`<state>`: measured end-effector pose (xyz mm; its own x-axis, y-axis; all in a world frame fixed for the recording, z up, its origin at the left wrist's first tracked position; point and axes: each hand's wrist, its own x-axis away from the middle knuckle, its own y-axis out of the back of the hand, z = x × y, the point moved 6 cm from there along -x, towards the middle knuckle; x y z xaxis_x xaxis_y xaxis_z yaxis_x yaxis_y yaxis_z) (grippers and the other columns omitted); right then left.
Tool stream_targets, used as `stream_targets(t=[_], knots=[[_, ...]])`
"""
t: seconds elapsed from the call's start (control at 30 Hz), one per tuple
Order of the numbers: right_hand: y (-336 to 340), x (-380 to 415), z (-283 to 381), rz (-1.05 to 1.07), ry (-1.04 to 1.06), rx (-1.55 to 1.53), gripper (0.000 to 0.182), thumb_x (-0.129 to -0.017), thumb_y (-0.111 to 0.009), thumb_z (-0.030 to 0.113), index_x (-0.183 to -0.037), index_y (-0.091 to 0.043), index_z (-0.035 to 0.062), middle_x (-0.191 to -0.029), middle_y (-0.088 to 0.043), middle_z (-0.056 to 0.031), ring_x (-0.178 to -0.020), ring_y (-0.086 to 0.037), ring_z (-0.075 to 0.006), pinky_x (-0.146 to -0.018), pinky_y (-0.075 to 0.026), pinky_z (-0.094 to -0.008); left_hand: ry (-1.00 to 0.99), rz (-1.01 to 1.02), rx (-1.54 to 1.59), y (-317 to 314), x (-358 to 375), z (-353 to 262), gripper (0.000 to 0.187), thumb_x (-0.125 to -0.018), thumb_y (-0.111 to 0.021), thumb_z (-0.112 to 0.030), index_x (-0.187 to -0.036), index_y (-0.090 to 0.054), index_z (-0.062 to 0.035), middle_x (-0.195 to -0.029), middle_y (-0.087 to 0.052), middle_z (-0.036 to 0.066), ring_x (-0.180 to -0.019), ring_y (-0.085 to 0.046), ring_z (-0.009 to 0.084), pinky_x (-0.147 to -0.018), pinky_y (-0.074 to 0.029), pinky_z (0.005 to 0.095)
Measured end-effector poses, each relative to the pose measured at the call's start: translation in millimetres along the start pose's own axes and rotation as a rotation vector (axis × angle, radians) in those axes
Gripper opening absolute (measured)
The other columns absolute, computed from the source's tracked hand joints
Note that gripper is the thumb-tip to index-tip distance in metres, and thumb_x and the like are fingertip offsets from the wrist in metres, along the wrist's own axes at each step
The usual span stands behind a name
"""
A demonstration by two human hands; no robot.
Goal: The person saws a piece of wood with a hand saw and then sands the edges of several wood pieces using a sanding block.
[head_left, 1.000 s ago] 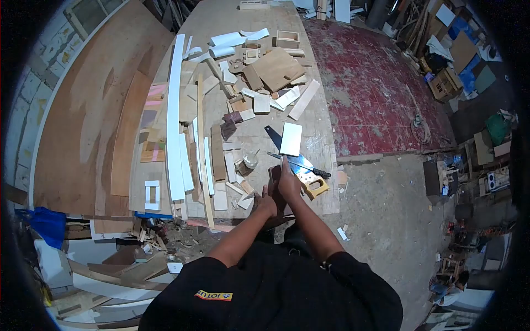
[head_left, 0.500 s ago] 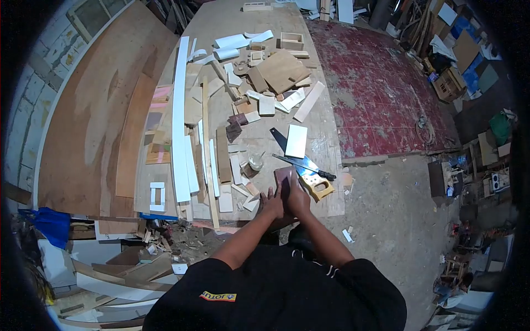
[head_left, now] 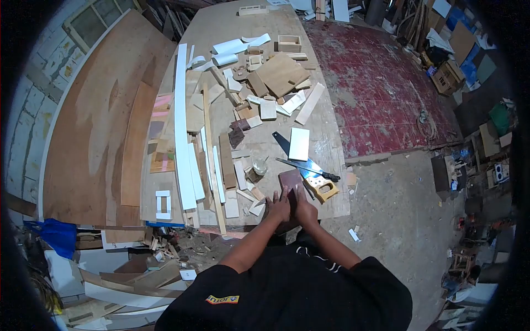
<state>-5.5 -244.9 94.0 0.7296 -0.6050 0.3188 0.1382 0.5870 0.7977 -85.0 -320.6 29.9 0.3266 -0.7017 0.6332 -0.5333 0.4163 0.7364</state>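
Note:
A flat maroon-brown sheet that looks like sandpaper (head_left: 290,178) lies at the table's near edge. My left hand (head_left: 279,207) rests on its lower left part with the fingers spread. On the right side of the sheet, my right hand (head_left: 305,211) is closed, its fingers pointing forward; whatever it grips is hidden. Just right of the hands is a handsaw (head_left: 321,187) with a yellow handle. A black-handled blade (head_left: 330,176) lies across the saw, and a white rectangular block (head_left: 299,144) sits on the saw's blade. A glass jar (head_left: 258,166) stands to the left.
Long white boards (head_left: 182,127) and wooden strips (head_left: 214,160) run along the table's left side. Scrap pieces, a brown panel (head_left: 282,74) and a small open wooden box (head_left: 290,43) are piled farther back. A small white frame (head_left: 163,204) lies near the left corner.
My right hand has drawn back toward my body, baring more of the brown sheet. My left hand stays on the sheet. The whole view has shifted slightly.

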Motion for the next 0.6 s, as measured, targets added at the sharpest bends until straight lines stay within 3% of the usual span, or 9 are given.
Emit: stream_targets(t=[0.07, 0.13, 0.23, 0.27, 0.37, 0.4, 0.43, 0.53, 0.6], knots=[[-12, -27, 6, -0.055, 0.053, 0.014, 0.065, -0.096, -0.044, 0.021, -0.155, -0.018, 0.0173, -0.112, -0.065, -0.0267, -0.076, -0.067, -0.0436, -0.063, -0.052, -0.0535, 0.020, 0.014, -0.052, -3, -2, 8, 0.091, -0.075, -0.070, -0.022, -0.153, -0.027, -0.0045, -0.163, 0.018, 0.011, -0.148, -0.004, 0.0469, -0.111, -0.010, 0.0738], [1, -58, 21, -0.534, 0.323, 0.043, 0.069, -0.093, -0.046, 0.017, -0.155, -0.015, 0.0169, -0.098, -0.068, -0.0263, -0.074, -0.067, -0.0434, -0.062, -0.051, -0.0542, -0.024, -0.030, -0.002, -1, 3, 5, 0.084, -0.074, -0.071, -0.026, -0.147, -0.038, 0.0004, -0.164, -0.001, 0.016, -0.148, -0.005, 0.0470, -0.110, -0.009, 0.0744], [21, -119, 36, -0.071, 0.105, 0.034, 0.079, -0.089, -0.046, 0.008, -0.156, -0.005, 0.0170, -0.093, -0.066, -0.0316, -0.078, -0.067, -0.0469, -0.066, -0.051, -0.0563, 0.040, 0.272, -0.214, -18, -11, 9, 0.075, -0.073, -0.071, -0.030, -0.139, -0.051, -0.0014, -0.158, -0.027, 0.021, -0.148, -0.005, 0.0473, -0.110, -0.009, 0.0750], [26, -133, 37, -0.092, 0.102, 0.076, 0.085, -0.089, -0.051, 0.009, -0.156, -0.001, 0.0153, -0.091, -0.066, -0.0323, -0.079, -0.067, -0.0470, -0.069, -0.052, -0.0555, -0.001, 0.047, -0.165, -31, -24, 16, 0.064, -0.073, -0.072, -0.032, -0.130, -0.061, -0.0051, -0.146, -0.046, 0.023, -0.147, -0.007, 0.0484, -0.109, -0.009, 0.0758], [65, -128, 42, -0.077, 0.065, -0.130, 0.093, -0.086, -0.060, 0.009, -0.156, 0.002, 0.0133, -0.102, -0.065, -0.0334, -0.088, -0.066, -0.0487, -0.077, -0.052, -0.0529, -0.047, 0.052, -0.067, -14, -16, 15, 0.058, -0.073, -0.072, -0.034, -0.125, -0.065, -0.0096, -0.147, -0.045, 0.020, -0.147, -0.006, 0.0506, -0.107, -0.007, 0.0787], [68, -129, 33, -0.177, 0.137, -0.353, 0.104, -0.081, -0.069, 0.006, -0.156, 0.003, 0.0122, -0.120, -0.059, -0.0343, -0.106, -0.062, -0.0481, -0.089, -0.050, -0.0485, -0.071, -0.062, 0.013, 18, 9, 7, 0.049, -0.076, -0.069, -0.034, -0.118, -0.068, -0.0074, -0.136, -0.055, 0.022, -0.141, -0.029, 0.0483, -0.109, -0.024, 0.0713], [70, -125, 21, -0.340, 0.325, -0.515, 0.101, -0.079, -0.070, 0.002, -0.157, -0.006, 0.0121, -0.133, -0.054, -0.0288, -0.119, -0.058, -0.0413, -0.098, -0.047, -0.0444, -0.077, -0.065, 0.013, 27, 9, 12, 0.049, -0.076, -0.069, -0.034, -0.118, -0.068, -0.0074, -0.136, -0.055, 0.022, -0.141, -0.029, 0.0483, -0.109, -0.024, 0.0713], [67, -98, -18, -0.132, 0.116, -1.146, 0.083, -0.079, -0.062, -0.006, -0.153, -0.028, 0.0095, -0.133, -0.055, -0.0131, -0.117, -0.056, -0.0241, -0.098, -0.047, -0.0345, 0.022, -0.274, 0.414, 65, 7, 27, 0.039, -0.086, -0.059, -0.033, -0.109, -0.068, -0.0028, -0.110, -0.067, 0.022, -0.102, -0.063, 0.0419, -0.089, -0.050, 0.0511], [57, -89, -44, -0.078, 0.053, -1.398, 0.080, -0.080, -0.058, -0.006, -0.153, -0.029, 0.0098, -0.131, -0.055, -0.0119, -0.114, -0.057, -0.0224, -0.097, -0.048, -0.0329, -0.151, -0.416, 0.788, 56, -25, 39, 0.041, -0.095, -0.055, -0.036, -0.117, -0.067, -0.0038, -0.103, -0.070, 0.014, -0.094, -0.068, 0.0276, -0.082, -0.054, 0.0416]])
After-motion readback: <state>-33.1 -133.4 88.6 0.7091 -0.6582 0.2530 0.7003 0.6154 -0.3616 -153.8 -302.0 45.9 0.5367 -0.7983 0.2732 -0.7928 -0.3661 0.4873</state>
